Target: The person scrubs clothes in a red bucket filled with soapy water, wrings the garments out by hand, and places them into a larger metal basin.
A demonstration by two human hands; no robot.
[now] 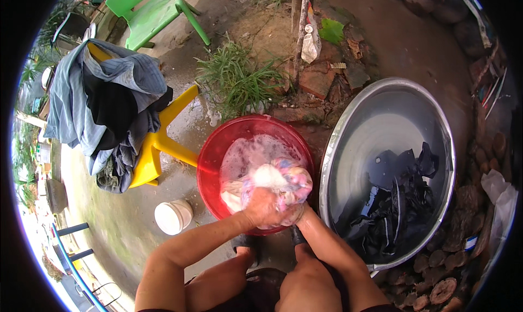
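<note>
A red plastic basin (212,161) stands on the ground in front of my feet, holding foamy, greyish-pink water. Over its near right part, my left hand (263,206) and my right hand (292,215) are close together, both gripping a wet, sudsy garment (296,179) patterned in pink, blue and white. A patch of white foam or cloth (267,176) lies on top of the bunched fabric. Pale cream cloth (233,195) sits at the basin's left side, partly in the suds. Some of my fingers are hidden by the fabric.
A large metal basin (325,181) at right holds water and dark clothes (396,214). Left, a yellow plastic chair (149,159) bears piled clothes (110,103), with a white bucket (173,217) nearby. Beyond are a green plastic chair (151,22), grass (241,75) and a wooden post (301,34). Firewood (443,289) lies lower right.
</note>
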